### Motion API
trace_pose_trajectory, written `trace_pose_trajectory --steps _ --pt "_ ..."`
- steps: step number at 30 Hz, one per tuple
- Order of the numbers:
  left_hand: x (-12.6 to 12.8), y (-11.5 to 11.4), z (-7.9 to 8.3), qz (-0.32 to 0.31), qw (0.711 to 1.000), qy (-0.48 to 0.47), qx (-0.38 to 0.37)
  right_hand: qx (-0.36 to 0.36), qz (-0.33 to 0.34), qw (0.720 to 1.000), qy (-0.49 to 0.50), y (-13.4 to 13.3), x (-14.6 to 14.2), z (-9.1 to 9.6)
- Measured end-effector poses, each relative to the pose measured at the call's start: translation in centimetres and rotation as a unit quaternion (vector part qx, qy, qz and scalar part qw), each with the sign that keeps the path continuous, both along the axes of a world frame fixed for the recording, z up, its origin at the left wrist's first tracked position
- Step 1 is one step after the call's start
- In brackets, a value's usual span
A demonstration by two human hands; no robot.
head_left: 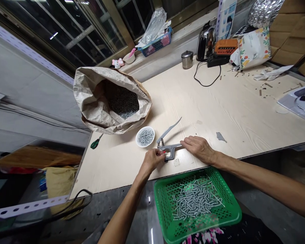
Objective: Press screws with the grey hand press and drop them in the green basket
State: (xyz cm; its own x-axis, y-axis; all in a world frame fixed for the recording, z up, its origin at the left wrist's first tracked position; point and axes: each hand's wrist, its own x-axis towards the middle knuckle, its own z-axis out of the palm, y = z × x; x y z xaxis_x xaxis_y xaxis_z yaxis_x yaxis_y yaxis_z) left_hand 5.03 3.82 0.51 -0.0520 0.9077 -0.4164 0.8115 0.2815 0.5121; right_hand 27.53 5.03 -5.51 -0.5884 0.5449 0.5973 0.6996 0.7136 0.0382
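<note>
A grey hand press tool (169, 142) lies on the pale wooden table (218, 108) near its front edge, with its upper lever raised. My right hand (199, 148) rests on the tool's lower handle and holds it down. My left hand (154, 159) is pinched at the tool's jaw, where something small and red shows between the fingertips. A small white bowl (145, 136) of little metal pieces stands just left of the tool. Below the table edge, on my lap, sits a green plastic basket (195, 203) with many small metal pieces in it.
A large paper sack (109, 100) of dark metal parts stands open at the table's left. Green-handled scissors (96, 143) lie beside it. A kettle (205, 42), a steel cup (187, 59), an orange device (225, 47) and a black cable (208, 79) are at the back.
</note>
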Motion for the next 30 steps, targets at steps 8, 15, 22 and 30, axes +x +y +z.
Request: trace_pose_trajectory --steps 8,15,22,30 --pt "-0.5 -0.4 -0.8 0.034 0.984 -0.143 -0.098 -0.088 0.004 0.996 -0.018 0.0 0.0 -0.8" --pt "-0.3 -1.2 -1.3 0.057 0.982 -0.154 -0.092 -0.143 0.007 0.989 -0.027 -0.1 0.0 -0.3" --pt "-0.4 -1.4 -0.9 0.077 0.973 -0.193 -0.104 -0.169 0.008 0.985 -0.021 -0.2 0.0 0.1" --pt "-0.6 -1.7 -1.0 0.1 0.964 -0.223 -0.11 -0.234 -0.004 0.972 -0.03 0.0 0.0 0.6"
